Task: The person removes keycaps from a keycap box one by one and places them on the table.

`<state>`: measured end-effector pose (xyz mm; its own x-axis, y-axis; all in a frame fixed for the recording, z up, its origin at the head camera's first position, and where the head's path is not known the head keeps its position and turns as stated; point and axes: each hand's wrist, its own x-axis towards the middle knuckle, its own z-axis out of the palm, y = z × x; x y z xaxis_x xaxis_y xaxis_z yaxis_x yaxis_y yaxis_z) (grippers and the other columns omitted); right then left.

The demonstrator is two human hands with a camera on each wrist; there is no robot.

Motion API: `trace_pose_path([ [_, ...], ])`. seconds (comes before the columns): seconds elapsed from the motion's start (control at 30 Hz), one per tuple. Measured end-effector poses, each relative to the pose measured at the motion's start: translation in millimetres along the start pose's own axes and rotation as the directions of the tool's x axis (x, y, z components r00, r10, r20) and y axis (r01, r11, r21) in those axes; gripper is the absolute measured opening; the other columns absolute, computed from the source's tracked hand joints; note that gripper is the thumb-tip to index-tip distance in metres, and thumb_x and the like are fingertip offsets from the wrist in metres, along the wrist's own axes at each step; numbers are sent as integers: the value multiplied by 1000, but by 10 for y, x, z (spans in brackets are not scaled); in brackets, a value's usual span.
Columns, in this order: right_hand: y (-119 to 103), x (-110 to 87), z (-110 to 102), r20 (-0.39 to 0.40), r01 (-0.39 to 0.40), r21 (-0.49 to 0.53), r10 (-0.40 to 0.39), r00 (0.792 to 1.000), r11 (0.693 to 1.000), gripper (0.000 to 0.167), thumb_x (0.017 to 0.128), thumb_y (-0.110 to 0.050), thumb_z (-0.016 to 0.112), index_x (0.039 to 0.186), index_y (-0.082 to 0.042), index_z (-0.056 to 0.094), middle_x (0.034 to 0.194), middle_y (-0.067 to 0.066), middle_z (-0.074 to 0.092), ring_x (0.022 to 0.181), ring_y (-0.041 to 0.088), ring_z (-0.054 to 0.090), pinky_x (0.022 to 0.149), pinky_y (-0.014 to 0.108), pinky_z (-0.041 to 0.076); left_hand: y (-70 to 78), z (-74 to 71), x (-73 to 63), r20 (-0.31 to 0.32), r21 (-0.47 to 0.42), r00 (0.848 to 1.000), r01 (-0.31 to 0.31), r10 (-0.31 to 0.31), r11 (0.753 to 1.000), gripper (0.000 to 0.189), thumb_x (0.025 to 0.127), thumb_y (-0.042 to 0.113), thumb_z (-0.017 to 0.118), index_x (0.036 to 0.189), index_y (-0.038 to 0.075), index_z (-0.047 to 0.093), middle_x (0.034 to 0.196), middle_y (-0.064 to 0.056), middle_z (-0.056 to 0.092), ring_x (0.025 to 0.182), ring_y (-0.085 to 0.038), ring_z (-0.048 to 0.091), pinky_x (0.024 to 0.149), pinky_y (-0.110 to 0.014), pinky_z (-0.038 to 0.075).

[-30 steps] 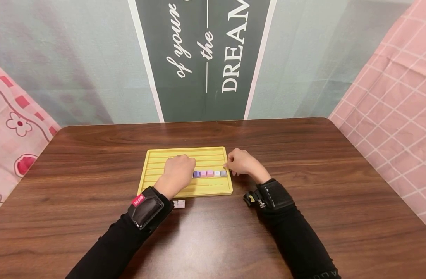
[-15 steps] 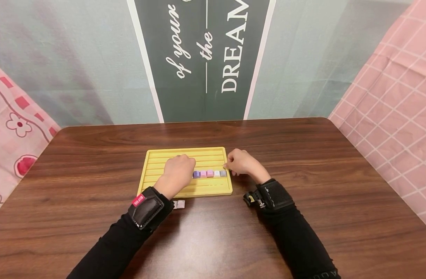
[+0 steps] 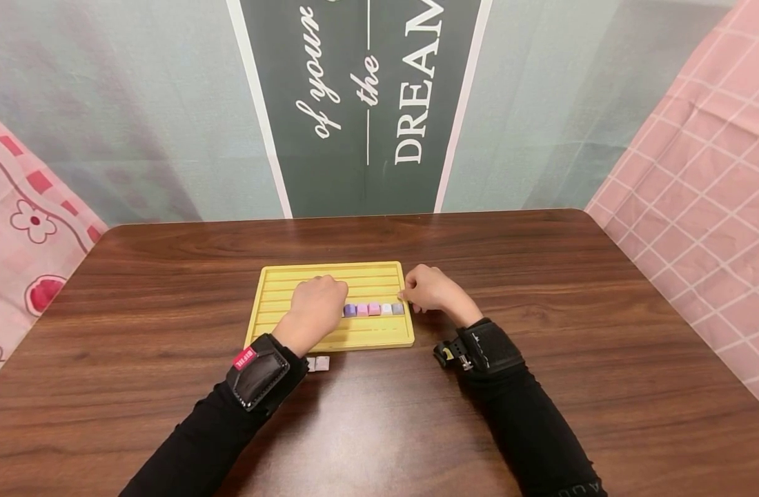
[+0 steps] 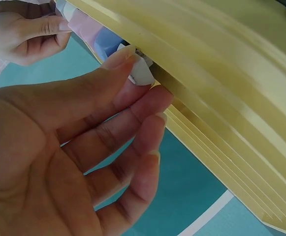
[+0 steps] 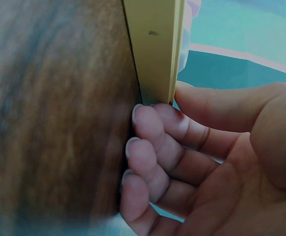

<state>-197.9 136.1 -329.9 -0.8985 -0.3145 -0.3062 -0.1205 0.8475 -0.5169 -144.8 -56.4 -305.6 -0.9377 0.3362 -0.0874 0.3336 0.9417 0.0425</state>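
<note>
A yellow ridged tray (image 3: 330, 338) lies on the table with a row of keycaps in one groove; purple, pink (image 3: 375, 309), white and grey ones show. My left hand (image 3: 317, 304) is over the middle of the tray. In the left wrist view its thumb and index finger pinch a white keycap (image 4: 142, 73) beside a blue-purple keycap (image 4: 107, 43); the other fingers curve loosely. At the tray's right edge, my right hand (image 3: 430, 286) holds on. The right wrist view has its thumb on the rim and its fingertips against the tray's side wall (image 5: 155, 44).
Small pale keycaps (image 3: 321, 364) lie on the brown wooden table (image 3: 379, 428) in front of the tray, partly hidden by the left wrist. A printed cloth (image 3: 367, 138) hangs behind the table's far edge. Pink cloths hang at both sides.
</note>
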Motion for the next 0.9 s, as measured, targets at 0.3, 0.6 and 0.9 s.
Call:
trace_pose_path([
  [0.3, -15, 6, -6, 5, -8, 1, 8, 1000, 1000, 32, 89, -17, 60, 59, -8, 49, 57, 8, 58, 50, 17, 55, 46, 23, 38, -16, -12, -12, 8, 0, 1000, -4, 4, 1000, 17, 85, -4, 52, 74, 5, 61, 67, -8, 55, 57, -16, 48, 46, -31, 42],
  [0.6, -9, 17, -6, 6, -12, -6, 12, 1000, 1000, 31, 88, -17, 61, 60, -7, 51, 56, 6, 57, 50, 16, 55, 46, 24, 38, -31, -16, -44, 18, -10, 1000, -15, 15, 1000, 20, 86, -5, 50, 73, 6, 60, 63, -5, 52, 56, -15, 44, 47, -30, 39],
  [0.9, -11, 8, -12, 5, -1, 0, 1, 1000, 1000, 33, 89, -17, 60, 58, -9, 49, 56, 7, 58, 50, 17, 55, 46, 24, 39, -27, -30, -96, -35, 14, 999, -33, 33, 999, 17, 84, -4, 53, 74, 6, 62, 64, -6, 54, 57, -16, 47, 48, -33, 41],
])
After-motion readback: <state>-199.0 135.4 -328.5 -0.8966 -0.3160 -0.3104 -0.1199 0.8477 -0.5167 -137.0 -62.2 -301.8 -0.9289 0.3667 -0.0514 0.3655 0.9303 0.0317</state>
